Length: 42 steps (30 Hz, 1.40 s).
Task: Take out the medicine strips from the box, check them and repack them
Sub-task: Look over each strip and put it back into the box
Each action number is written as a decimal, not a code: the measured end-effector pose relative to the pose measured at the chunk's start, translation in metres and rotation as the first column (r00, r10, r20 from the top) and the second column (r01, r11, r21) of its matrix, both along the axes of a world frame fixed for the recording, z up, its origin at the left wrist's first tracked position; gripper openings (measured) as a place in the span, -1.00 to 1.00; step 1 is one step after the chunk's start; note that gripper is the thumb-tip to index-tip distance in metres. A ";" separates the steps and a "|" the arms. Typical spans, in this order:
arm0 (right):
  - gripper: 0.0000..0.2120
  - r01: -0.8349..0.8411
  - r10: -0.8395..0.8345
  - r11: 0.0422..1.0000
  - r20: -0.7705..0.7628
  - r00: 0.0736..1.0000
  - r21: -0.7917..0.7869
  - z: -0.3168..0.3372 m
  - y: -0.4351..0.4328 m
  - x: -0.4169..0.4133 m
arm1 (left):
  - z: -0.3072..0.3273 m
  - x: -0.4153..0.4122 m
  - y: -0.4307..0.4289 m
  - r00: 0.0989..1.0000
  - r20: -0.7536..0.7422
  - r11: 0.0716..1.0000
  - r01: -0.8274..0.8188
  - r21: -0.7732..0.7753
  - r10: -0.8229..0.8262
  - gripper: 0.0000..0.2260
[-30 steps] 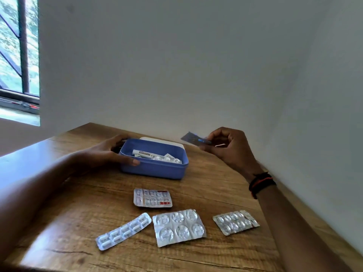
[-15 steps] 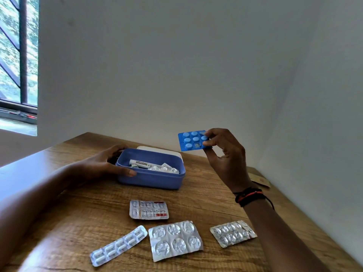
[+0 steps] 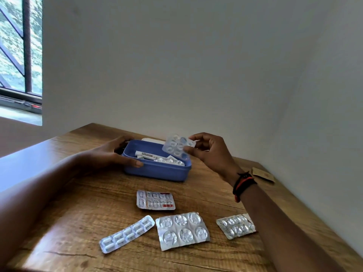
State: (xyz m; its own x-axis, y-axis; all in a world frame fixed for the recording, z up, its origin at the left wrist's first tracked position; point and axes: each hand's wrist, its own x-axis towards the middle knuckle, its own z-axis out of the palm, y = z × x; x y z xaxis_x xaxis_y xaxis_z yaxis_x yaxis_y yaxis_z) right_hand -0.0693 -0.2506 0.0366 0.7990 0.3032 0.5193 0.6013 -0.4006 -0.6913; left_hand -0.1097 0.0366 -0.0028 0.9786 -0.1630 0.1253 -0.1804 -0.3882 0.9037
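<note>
A blue plastic box (image 3: 157, 171) stands on the wooden table with a white tube and foil strips inside. My left hand (image 3: 115, 154) grips its left wall, thumb along the front. My right hand (image 3: 208, 152) pinches a blister strip (image 3: 176, 146) above the box's right end, its silver foil back facing me. Several strips lie in front of the box: a red-printed strip (image 3: 156, 200), a capsule strip (image 3: 126, 233), a large round-tablet strip (image 3: 182, 230) and a small foil strip (image 3: 235, 225).
A white lid (image 3: 151, 139) lies behind the box. A small brown card (image 3: 263, 174) sits by the right wall. White walls close the far and right sides of the table (image 3: 78, 203); a window is at the upper left.
My right hand has turned the strip from its blue tablet face to its silver back and lowered it toward the box. The left hand stays on the box.
</note>
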 end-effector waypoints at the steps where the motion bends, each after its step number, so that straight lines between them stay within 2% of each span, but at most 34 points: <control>1: -0.79 0.007 -0.009 0.999 -0.049 0.999 -0.032 -0.001 0.004 0.004 | 0.000 0.001 0.000 1.000 0.001 1.000 0.001 0.005 -0.001 -0.11; 4: -0.78 0.039 -0.054 0.984 -0.083 0.995 -0.171 -0.007 0.015 0.014 | -0.002 0.004 0.001 1.000 -0.006 1.000 -0.001 0.004 0.002 -0.09; 6: -0.78 0.036 -0.056 0.965 -0.069 0.996 -0.260 -0.011 0.020 0.014 | -0.004 0.006 0.002 1.000 -0.004 1.000 0.010 0.005 -0.010 -0.19; 13: -0.81 0.126 -0.134 0.955 -0.012 0.991 -0.268 0.004 0.002 0.003 | -0.005 0.008 0.002 1.000 -0.002 0.999 0.027 -0.034 -0.027 -0.30; 15: -0.83 0.066 -0.086 0.967 -0.071 0.994 -0.246 0.009 -0.007 -0.008 | -0.005 0.005 0.000 1.000 0.003 0.999 0.026 -0.018 -0.026 -0.29; 17: -0.80 -0.062 0.013 0.963 -0.186 0.982 -0.264 0.014 -0.011 -0.022 | -0.007 0.000 -0.001 1.000 0.014 0.999 0.008 -0.040 -0.008 -0.32; 21: -0.60 -0.274 0.121 0.856 -0.345 0.931 -0.439 0.014 -0.003 -0.042 | -0.007 -0.002 -0.001 0.999 0.036 0.999 -0.014 -0.047 0.016 -0.39; 24: -0.53 -0.308 0.114 0.721 -0.332 0.936 -0.620 0.010 0.008 -0.049 | -0.006 0.001 -0.001 0.999 0.039 1.000 -0.028 -0.002 0.028 -0.26; 27: -0.55 -0.290 0.100 0.649 -0.299 0.949 -0.704 0.007 0.013 -0.054 | -0.007 0.003 0.000 0.999 0.022 1.000 -0.029 0.000 0.029 -0.18; 30: -0.63 -0.313 0.129 0.634 -0.302 0.944 -0.707 0.007 0.015 -0.058 | -0.007 0.006 0.000 0.999 0.020 1.000 -0.030 -0.007 0.030 -0.17; 34: -0.68 -0.353 0.139 0.621 -0.344 0.929 -0.700 0.008 0.019 -0.059 | -0.005 0.007 0.002 0.999 0.002 0.999 -0.034 0.006 0.034 -0.06; 39: -0.70 -0.375 0.129 0.682 -0.403 0.906 -0.627 0.007 0.018 -0.056 | -0.004 0.007 0.001 1.000 0.006 0.999 -0.022 0.024 0.022 -0.18; 42: -0.74 -0.425 0.169 0.738 -0.466 0.869 -0.525 0.010 0.013 -0.054 | -0.004 0.006 0.000 1.000 0.008 1.000 -0.020 0.011 0.020 -0.19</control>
State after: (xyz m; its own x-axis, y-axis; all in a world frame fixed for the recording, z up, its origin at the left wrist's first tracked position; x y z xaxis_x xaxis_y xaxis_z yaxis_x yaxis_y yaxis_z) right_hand -0.1229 -0.2371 0.0466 0.6977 0.6979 -0.1614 0.5162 -0.6460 -0.5623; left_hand -0.1040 0.0363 -0.0068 0.9808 -0.1443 0.1311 -0.1791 -0.4016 0.8981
